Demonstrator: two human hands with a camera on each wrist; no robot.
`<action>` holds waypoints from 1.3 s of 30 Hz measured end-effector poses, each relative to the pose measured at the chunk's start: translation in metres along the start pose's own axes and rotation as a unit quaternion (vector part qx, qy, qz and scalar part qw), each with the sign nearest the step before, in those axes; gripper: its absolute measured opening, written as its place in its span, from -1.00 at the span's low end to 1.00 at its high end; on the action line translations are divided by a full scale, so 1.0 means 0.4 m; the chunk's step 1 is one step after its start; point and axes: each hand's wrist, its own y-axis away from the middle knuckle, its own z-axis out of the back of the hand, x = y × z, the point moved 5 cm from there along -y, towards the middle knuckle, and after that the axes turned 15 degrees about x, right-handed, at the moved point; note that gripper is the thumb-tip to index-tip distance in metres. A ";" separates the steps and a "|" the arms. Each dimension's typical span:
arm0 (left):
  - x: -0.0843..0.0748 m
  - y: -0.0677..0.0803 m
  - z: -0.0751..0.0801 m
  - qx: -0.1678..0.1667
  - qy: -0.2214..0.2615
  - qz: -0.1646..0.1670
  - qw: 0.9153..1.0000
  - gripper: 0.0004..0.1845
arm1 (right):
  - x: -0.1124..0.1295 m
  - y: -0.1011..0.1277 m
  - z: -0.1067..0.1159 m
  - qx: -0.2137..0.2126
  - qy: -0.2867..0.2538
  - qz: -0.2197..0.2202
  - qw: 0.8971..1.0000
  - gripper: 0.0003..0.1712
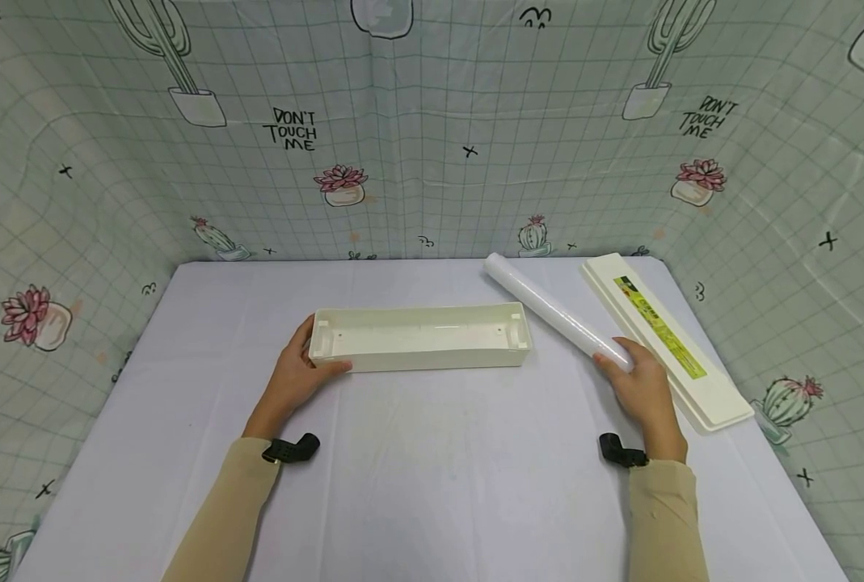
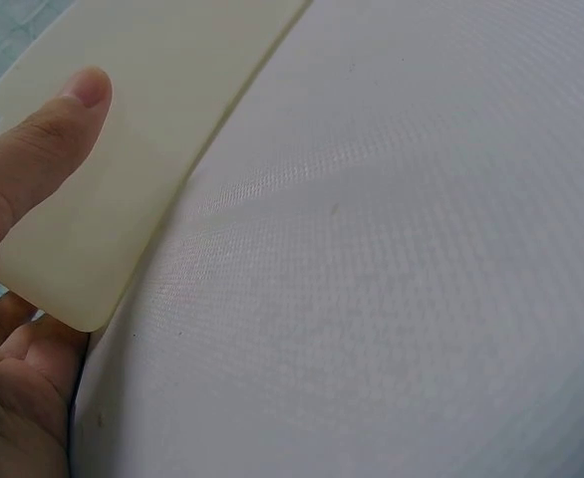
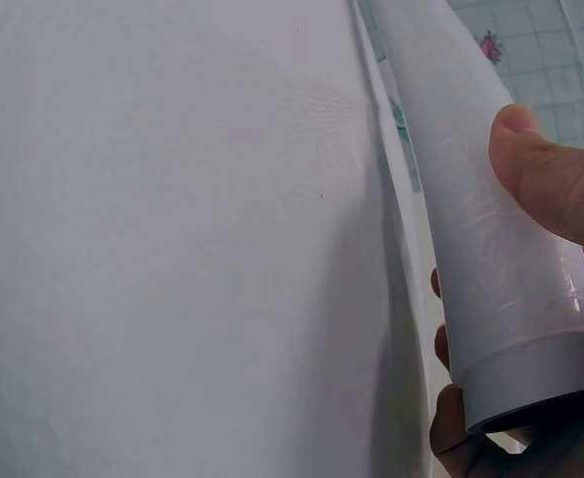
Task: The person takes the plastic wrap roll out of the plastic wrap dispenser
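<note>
My left hand [image 1: 297,373] is curling its fingers lower left of centre; my right hand [image 1: 642,388] is gripping, lower right.

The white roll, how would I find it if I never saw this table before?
Look at the table with the pale cloth, then to its right side, between the open cream tray and the flat cream lid with a green label. The white roll lies slanted there, its near end gripped by the right hand. It is the only round, tube-shaped thing.
</note>
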 end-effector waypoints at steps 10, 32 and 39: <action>-0.004 0.003 -0.002 0.000 -0.005 0.008 1.000 0.20 | -0.011 0.003 0.007 -0.001 -0.007 -0.017 1.000 -0.32; 0.000 0.003 -0.005 -0.005 -0.013 0.006 1.000 0.18 | -0.022 -0.012 0.016 0.033 0.000 -0.064 0.997 -0.17; 0.006 0.002 -0.005 -0.006 -0.018 0.005 1.000 0.19 | -0.020 -0.013 0.018 0.050 -0.002 -0.073 0.996 -0.15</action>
